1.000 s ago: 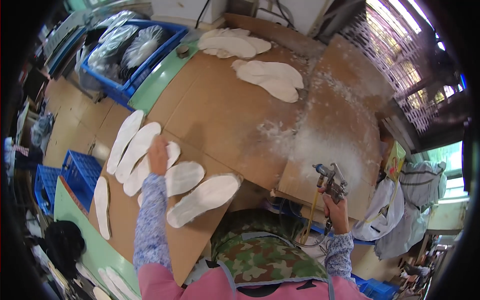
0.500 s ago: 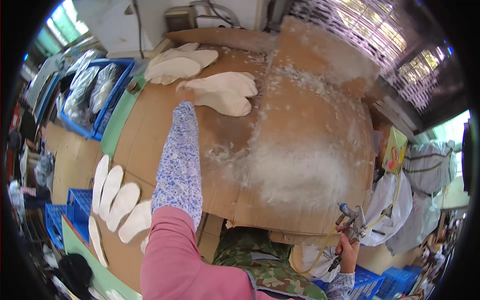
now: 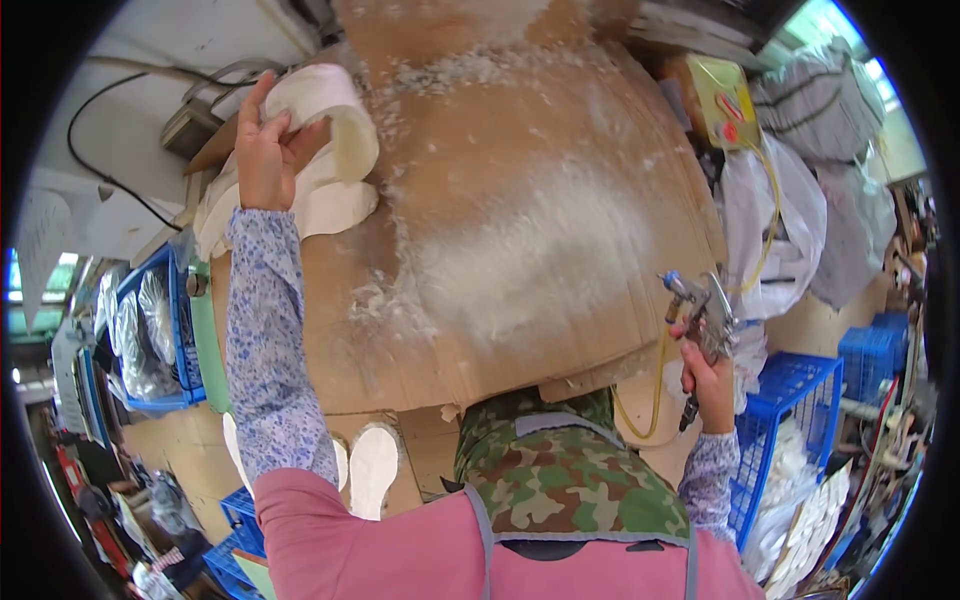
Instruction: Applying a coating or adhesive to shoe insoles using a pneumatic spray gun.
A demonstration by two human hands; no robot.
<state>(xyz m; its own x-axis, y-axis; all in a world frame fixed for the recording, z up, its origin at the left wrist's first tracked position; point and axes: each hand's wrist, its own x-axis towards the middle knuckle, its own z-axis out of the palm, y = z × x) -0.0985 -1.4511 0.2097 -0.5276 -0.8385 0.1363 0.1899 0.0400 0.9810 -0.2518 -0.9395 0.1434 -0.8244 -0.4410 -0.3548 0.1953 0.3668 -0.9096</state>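
My left hand (image 3: 266, 165) is raised over the far left of the cardboard, closed on a cream-white insole (image 3: 352, 135) that bends into a curl. Below it, more pale insoles (image 3: 335, 208) lie in an overlapping pile, partly hidden by my hand and sleeve. Off the board's right edge, my right hand (image 3: 708, 378) is wrapped round the handle of a metal spray gun (image 3: 712, 318). A yellowish hose (image 3: 657, 390) hangs from the gun.
The cardboard sheet (image 3: 480, 375) carries a white fuzzy residue patch (image 3: 540, 260). Single insoles (image 3: 374, 465) lie at the lower left. A blue crate (image 3: 160, 330) of plastic bags stands left; another blue crate (image 3: 790, 420) stands right. A yellow can (image 3: 715, 100) sits at the far right.
My left hand has lifted an insole off the pile, and it now curls in my fingers. The view has shifted to the right. My right hand still grips the spray gun.
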